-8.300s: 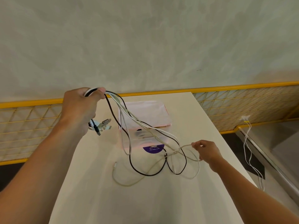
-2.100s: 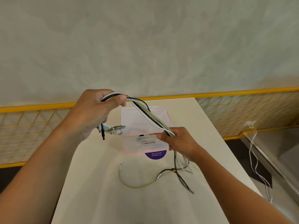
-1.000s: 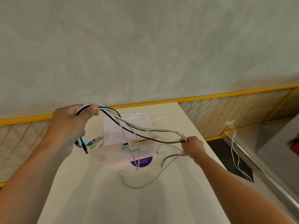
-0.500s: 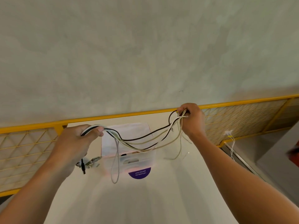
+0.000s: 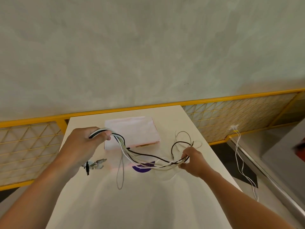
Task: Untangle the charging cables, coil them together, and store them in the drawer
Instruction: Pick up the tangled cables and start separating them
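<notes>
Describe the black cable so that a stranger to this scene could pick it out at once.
Above the white table, the left hand and the right hand hold a sagging bundle of cables between them. The black cable is its only dark strand; the rest are white or cream.

- The left hand (image 5: pixel 85 146) is held up, its back to us, fingers curled tight round the cables (image 5: pixel 162 164).
- The right hand (image 5: pixel 192 162) is lower and grips the same bunch, maybe between thumb and fingers.
- Both bare arms reach forward.
</notes>
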`<move>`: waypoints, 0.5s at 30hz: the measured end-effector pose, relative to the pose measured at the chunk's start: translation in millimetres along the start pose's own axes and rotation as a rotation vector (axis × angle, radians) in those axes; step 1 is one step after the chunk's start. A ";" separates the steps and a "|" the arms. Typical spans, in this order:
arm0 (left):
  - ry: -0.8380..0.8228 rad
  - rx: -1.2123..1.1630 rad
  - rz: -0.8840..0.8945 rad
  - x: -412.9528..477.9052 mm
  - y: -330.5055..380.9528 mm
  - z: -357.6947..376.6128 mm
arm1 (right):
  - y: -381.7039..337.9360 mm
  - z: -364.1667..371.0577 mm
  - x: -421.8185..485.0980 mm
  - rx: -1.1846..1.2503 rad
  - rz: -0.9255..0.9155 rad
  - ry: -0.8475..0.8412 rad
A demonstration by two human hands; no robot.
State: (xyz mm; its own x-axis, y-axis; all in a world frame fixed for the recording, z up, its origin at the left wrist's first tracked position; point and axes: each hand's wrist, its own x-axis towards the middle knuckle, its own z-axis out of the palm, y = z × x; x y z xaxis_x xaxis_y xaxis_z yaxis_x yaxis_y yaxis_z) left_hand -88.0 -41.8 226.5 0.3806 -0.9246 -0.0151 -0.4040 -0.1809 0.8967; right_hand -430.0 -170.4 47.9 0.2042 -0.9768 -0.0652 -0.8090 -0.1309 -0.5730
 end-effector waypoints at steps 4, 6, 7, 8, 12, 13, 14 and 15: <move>-0.045 0.082 0.027 -3.4 2.1 9.7 | 2.6 3.8 -9.5 -0.089 0.090 -0.252; -0.053 0.117 0.035 -5.0 4.7 12.7 | -5.3 -1.6 -10.6 -0.155 0.110 -0.356; -0.058 0.141 0.032 -5.5 6.1 13.4 | -11.0 -5.8 -10.6 -0.210 0.114 -0.409; -0.064 0.168 0.026 -6.2 8.4 13.8 | -18.5 -11.4 -9.9 -0.259 0.117 -0.458; -0.124 0.234 0.023 -7.1 13.7 13.4 | -63.5 -36.0 -8.0 -0.348 0.071 -0.523; -0.155 0.225 0.021 -7.8 14.9 13.6 | -76.9 -40.9 -7.9 -0.360 0.022 -0.507; -0.190 0.207 0.019 -8.7 16.8 15.0 | -90.9 -46.2 -9.0 -0.321 -0.027 -0.484; -0.220 0.190 0.016 -10.2 18.9 16.6 | -105.1 -49.9 -10.7 -0.230 -0.074 -0.467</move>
State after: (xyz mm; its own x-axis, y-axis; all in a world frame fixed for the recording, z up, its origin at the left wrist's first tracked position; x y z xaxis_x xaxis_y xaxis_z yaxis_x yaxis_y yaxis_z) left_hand -113.3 -41.4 236.2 0.1913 -0.9747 -0.1159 -0.5648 -0.2058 0.7991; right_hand -374.7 -154.6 149.5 0.4466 -0.7906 -0.4189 -0.8727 -0.2816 -0.3990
